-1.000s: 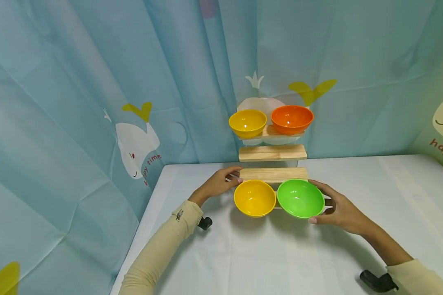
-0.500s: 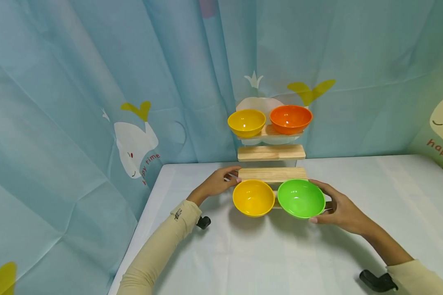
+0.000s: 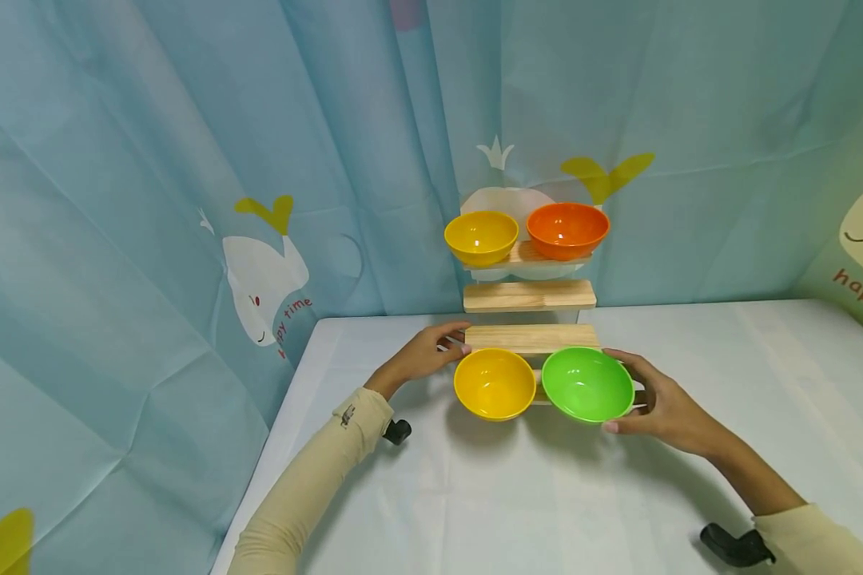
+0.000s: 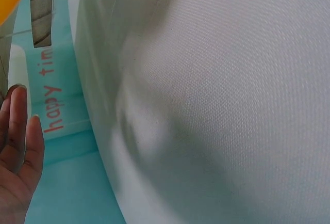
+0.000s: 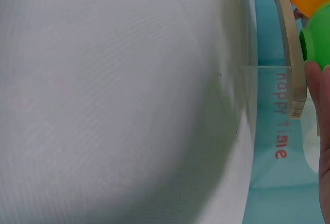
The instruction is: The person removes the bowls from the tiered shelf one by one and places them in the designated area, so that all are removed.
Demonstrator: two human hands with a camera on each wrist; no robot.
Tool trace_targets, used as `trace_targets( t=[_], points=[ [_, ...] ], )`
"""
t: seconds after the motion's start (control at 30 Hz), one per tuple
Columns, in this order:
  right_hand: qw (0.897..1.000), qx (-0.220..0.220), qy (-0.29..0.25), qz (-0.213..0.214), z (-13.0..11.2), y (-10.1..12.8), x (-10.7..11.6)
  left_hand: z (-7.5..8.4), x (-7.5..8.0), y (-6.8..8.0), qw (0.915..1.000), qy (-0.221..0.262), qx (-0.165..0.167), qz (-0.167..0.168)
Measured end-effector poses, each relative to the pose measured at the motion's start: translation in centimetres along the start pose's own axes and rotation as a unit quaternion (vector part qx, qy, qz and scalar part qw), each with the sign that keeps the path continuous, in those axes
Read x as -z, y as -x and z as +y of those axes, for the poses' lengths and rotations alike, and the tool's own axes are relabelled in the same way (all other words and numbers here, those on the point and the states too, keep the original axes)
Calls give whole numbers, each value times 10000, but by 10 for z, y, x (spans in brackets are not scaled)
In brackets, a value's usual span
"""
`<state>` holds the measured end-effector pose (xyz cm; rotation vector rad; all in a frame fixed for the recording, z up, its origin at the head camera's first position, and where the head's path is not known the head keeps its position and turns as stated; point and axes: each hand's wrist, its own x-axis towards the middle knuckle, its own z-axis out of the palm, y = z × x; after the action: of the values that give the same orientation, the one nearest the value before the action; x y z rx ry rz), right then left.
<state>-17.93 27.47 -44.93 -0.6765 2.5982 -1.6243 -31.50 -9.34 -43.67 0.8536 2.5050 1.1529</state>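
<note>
A stepped wooden rack (image 3: 530, 338) stands at the table's far edge. Its lowest step holds a yellow bowl (image 3: 495, 384) and a green bowl (image 3: 587, 384) side by side. My right hand (image 3: 654, 403) cups the green bowl's right side, thumb under the near rim and fingers along the far rim. The right wrist view shows that green bowl (image 5: 317, 38) beside my fingers (image 5: 325, 131). My left hand (image 3: 424, 357) rests with straight fingers (image 4: 15, 146) against the rack's left end, just left of the yellow bowl. On the top step sit another yellow bowl (image 3: 481, 237) and an orange bowl (image 3: 568, 230).
The rack's second step (image 3: 529, 295) is bare wood. A white cloth covers the table (image 3: 518, 495), whose left edge runs near my left forearm. A blue whale-print curtain (image 3: 187, 200) hangs behind and to the left. Black wrist mounts (image 3: 737, 547) sit by my sleeves.
The green bowl has shifted a little to the right, opening a small gap from the yellow bowl. Both hands stay in the same places.
</note>
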Motion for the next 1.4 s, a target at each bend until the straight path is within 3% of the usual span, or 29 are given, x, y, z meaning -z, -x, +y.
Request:
trace_targets(
  t=[0.27,0.43,0.53,0.8,1.4],
  points=[
    [9999,36,40,98,1,2,1,32,9,15,9999,19,-40,-98],
    [9999,84,24,109,0,4,4,36,10,17,9999,9,-50,-117],
    [9998,119,47,134,-2,6,5,35,10,17,9999,12,-14,-119],
    [9997,227,18,98,-9,11,6,-1,0,0,10000,76,5,10],
    [9978,553,-302,-209,-20,22,0,0,0,0,9999,-33,-20,98]
  ],
)
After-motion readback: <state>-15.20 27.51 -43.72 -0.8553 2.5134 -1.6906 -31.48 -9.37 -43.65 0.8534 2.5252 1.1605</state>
